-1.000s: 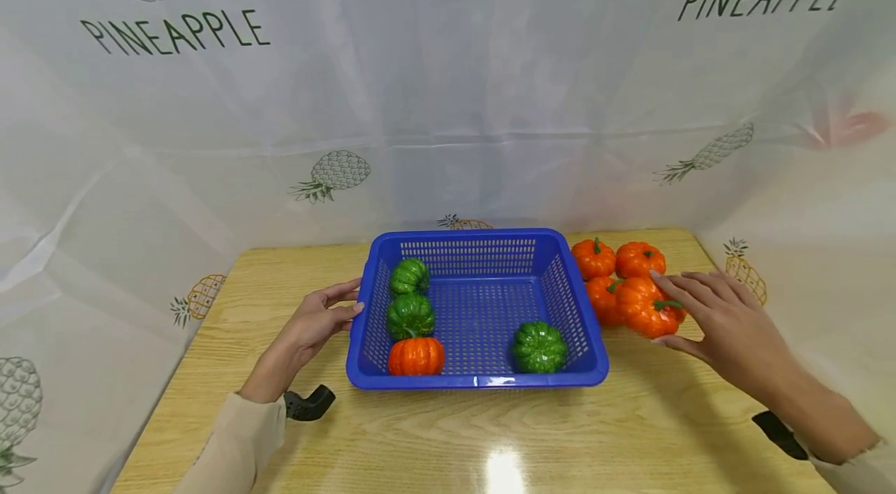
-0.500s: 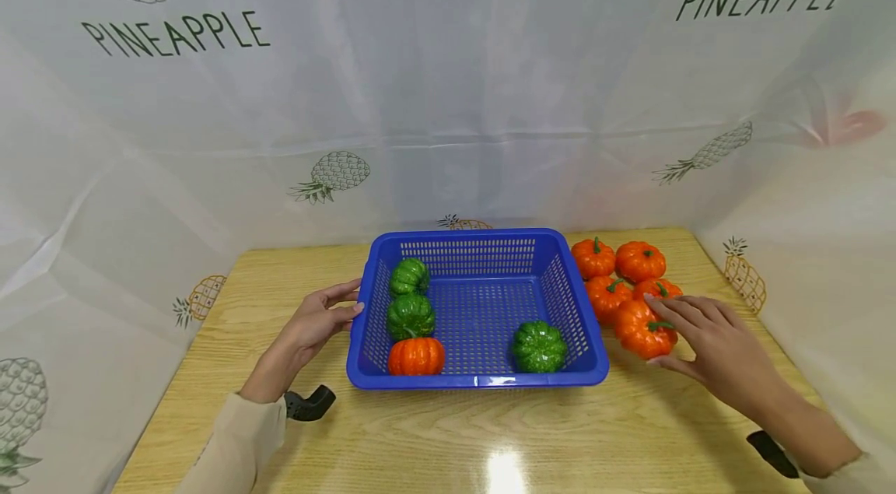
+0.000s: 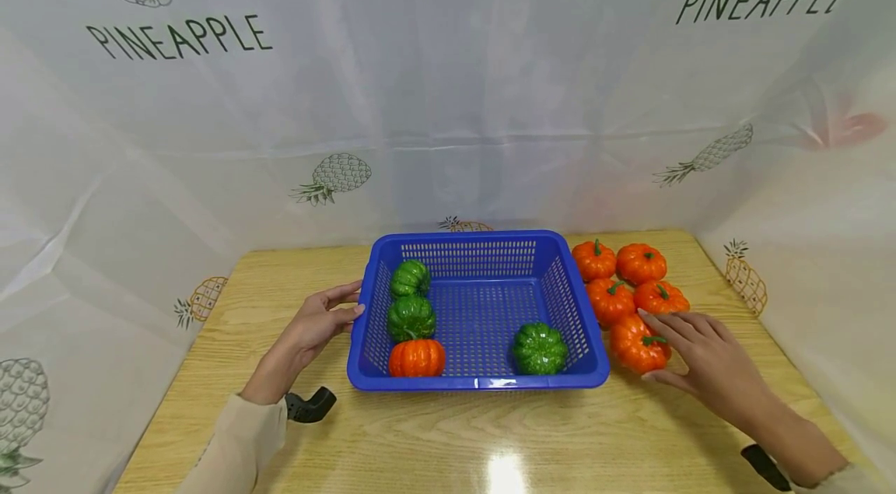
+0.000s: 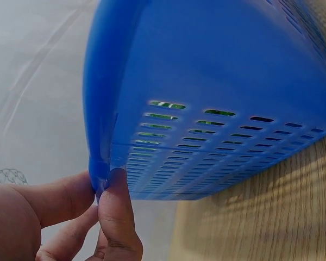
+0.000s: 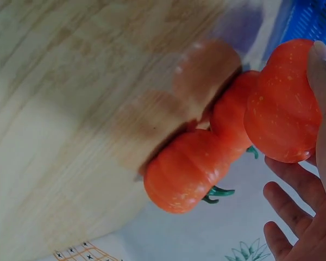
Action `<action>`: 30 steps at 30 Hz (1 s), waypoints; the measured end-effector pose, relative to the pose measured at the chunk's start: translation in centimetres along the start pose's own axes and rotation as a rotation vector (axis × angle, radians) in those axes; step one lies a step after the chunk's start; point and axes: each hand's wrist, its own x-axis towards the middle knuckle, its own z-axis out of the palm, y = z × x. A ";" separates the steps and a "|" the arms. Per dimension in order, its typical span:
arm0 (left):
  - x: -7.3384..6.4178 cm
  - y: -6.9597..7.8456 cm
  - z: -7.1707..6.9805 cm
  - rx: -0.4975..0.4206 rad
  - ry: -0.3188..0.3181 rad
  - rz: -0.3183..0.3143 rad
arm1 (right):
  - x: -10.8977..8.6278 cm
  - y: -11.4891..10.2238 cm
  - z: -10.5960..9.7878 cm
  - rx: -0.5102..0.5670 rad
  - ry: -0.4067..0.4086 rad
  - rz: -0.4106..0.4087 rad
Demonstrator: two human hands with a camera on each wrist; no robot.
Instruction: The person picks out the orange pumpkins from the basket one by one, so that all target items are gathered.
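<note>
My right hand (image 3: 707,362) holds an orange pumpkin (image 3: 638,345) with a green stem between thumb and fingers, just right of the blue plastic basket (image 3: 477,383). In the right wrist view the thumb lies over this pumpkin (image 5: 285,103); whether it touches the table I cannot tell. On the other side, my left hand (image 3: 315,327) pinches the basket's left rim, with the thumb and fingers (image 4: 118,215) on either side of it in the left wrist view. Inside the basket, two green pumpkins (image 3: 411,317) and an orange pumpkin (image 3: 417,359) line the left side; another green pumpkin (image 3: 540,348) sits at front right.
Several more orange pumpkins (image 3: 640,264) stand grouped on the wooden table (image 3: 434,439), beside the basket's right wall and behind the held one. A pale curtain (image 3: 455,89) printed with pineapples hangs behind the table and along its sides.
My right hand has brought its orange pumpkin toward the table's front and slightly left, uncovering another orange pumpkin behind it. The left hand and the basket have stayed put.
</note>
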 end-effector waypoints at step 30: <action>0.0 -0.1 0.0 0.009 0.007 0.002 | -0.8 -0.2 2.3 0.013 -0.001 -0.013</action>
